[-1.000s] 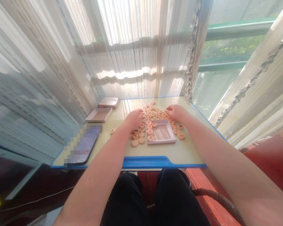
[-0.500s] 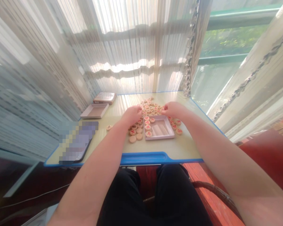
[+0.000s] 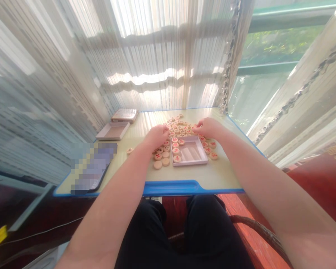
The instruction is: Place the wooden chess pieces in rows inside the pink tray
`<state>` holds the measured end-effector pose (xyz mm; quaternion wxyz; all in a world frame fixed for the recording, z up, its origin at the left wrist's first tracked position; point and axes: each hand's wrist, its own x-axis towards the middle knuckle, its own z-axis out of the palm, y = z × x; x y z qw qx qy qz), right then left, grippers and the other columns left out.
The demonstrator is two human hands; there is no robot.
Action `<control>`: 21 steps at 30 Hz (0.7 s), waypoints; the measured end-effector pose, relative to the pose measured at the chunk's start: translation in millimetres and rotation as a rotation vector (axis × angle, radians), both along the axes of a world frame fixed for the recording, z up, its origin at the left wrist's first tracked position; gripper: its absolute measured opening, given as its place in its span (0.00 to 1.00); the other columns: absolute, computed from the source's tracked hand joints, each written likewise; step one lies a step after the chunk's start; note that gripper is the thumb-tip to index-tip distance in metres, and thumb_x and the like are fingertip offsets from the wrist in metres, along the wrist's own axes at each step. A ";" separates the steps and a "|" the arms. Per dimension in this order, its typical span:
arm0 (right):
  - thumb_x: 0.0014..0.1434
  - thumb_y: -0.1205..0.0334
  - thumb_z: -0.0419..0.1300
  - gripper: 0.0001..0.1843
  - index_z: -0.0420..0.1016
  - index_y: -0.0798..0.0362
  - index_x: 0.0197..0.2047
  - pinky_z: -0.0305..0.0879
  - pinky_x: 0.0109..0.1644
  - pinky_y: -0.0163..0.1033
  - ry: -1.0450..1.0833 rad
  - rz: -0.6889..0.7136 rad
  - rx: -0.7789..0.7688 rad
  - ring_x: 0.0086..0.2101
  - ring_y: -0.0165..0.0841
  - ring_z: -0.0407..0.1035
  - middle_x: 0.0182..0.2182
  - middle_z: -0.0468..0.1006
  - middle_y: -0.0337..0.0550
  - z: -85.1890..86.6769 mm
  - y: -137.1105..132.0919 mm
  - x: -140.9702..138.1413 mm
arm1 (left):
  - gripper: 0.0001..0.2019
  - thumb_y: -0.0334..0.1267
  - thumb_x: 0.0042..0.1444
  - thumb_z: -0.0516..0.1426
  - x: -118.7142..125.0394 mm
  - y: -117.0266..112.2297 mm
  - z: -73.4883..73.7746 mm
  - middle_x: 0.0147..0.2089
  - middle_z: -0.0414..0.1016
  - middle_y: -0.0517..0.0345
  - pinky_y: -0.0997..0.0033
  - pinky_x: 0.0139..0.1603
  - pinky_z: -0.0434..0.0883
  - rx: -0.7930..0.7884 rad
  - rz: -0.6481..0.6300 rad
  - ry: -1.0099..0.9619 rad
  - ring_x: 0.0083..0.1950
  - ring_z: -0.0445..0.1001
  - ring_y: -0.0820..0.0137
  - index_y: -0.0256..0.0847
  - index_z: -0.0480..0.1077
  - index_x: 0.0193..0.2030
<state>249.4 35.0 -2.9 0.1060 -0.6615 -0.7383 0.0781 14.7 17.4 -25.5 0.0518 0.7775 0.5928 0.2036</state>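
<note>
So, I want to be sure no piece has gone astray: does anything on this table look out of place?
One wooden Chinese chess piece stands out. It lies alone on the tabletop, left of the left hand and well apart from the other pieces grouped around the pale tray.

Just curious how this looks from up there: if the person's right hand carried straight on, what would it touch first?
The right hand points inward across the table, so it would likely meet the heap of round wooden chess pieces first. Its fingertips seem almost on them, though depth is hard to judge.
</note>
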 end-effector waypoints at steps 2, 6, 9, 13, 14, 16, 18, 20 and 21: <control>0.47 0.46 0.62 0.22 0.79 0.54 0.39 0.61 0.32 0.37 0.014 -0.002 -0.027 0.34 0.38 0.72 0.33 0.80 0.47 0.2 -0.3 0.6 | 0.15 0.40 0.57 0.49 -1.0 1.5 -1.6 0.47 0.76 0.53 0.68 0.50 0.69 0.004 0.016 -0.013 0.47 0.73 0.64 0.42 0.76 0.41; 0.47 0.51 0.62 0.19 0.80 0.54 0.38 0.61 0.33 0.37 -0.013 0.031 0.006 0.34 0.38 0.72 0.33 0.81 0.47 -0.5 0.5 1.6 | 0.15 0.40 0.56 0.50 -2.5 3.6 -4.2 0.49 0.75 0.53 0.66 0.51 0.69 0.003 0.035 -0.030 0.47 0.73 0.63 0.42 0.76 0.43; 0.48 0.53 0.60 0.18 0.79 0.53 0.40 0.61 0.32 0.37 -0.030 0.032 0.026 0.34 0.38 0.73 0.33 0.81 0.46 0.0 0.4 2.1 | 0.15 0.40 0.57 0.50 -2.8 2.8 -4.4 0.49 0.75 0.52 0.66 0.53 0.68 0.002 0.011 -0.035 0.49 0.72 0.63 0.41 0.76 0.44; 0.46 0.54 0.61 0.19 0.80 0.52 0.41 0.61 0.31 0.36 -0.060 0.027 -0.014 0.34 0.38 0.73 0.33 0.81 0.45 1.5 -0.6 2.8 | 0.16 0.36 0.58 0.49 -2.9 1.9 -4.5 0.52 0.74 0.52 0.66 0.56 0.67 -0.013 0.019 -0.051 0.51 0.72 0.64 0.41 0.75 0.46; 0.46 0.55 0.61 0.19 0.80 0.52 0.41 0.61 0.31 0.37 -0.066 0.040 -0.021 0.34 0.38 0.73 0.33 0.81 0.45 1.7 -0.6 3.0 | 0.16 0.36 0.58 0.49 -3.1 2.1 -4.6 0.52 0.74 0.52 0.66 0.56 0.67 -0.017 0.025 -0.057 0.51 0.72 0.64 0.41 0.75 0.47; 0.46 0.56 0.61 0.18 0.80 0.52 0.40 0.61 0.31 0.37 -0.063 0.050 -0.024 0.32 0.38 0.72 0.30 0.80 0.45 2.1 -0.5 3.3 | 0.16 0.36 0.57 0.49 -3.5 2.6 -5.0 0.52 0.74 0.52 0.66 0.56 0.67 -0.017 0.028 -0.063 0.51 0.72 0.64 0.41 0.75 0.46; 0.46 0.56 0.61 0.18 0.80 0.52 0.41 0.60 0.30 0.37 -0.047 0.034 -0.008 0.30 0.36 0.72 0.28 0.80 0.44 3.5 -1.3 2.7 | 0.15 0.37 0.57 0.49 -3.9 3.0 -5.3 0.51 0.74 0.52 0.65 0.55 0.67 -0.009 0.020 -0.064 0.51 0.72 0.63 0.41 0.75 0.45; 0.47 0.56 0.60 0.19 0.79 0.52 0.42 0.60 0.30 0.37 -0.021 0.023 0.027 0.28 0.35 0.71 0.28 0.79 0.44 6.6 -4.4 0.4 | 0.15 0.37 0.57 0.49 -4.0 2.9 -5.4 0.49 0.75 0.53 0.65 0.54 0.68 -0.001 0.010 -0.065 0.50 0.72 0.63 0.42 0.76 0.43; 0.47 0.56 0.60 0.19 0.79 0.51 0.42 0.60 0.30 0.37 -0.002 0.031 0.045 0.27 0.34 0.70 0.29 0.79 0.43 8.9 -7.1 -1.5 | 0.15 0.37 0.57 0.49 -4.0 2.6 -5.4 0.49 0.75 0.53 0.65 0.54 0.68 0.001 0.008 -0.065 0.50 0.72 0.63 0.42 0.76 0.43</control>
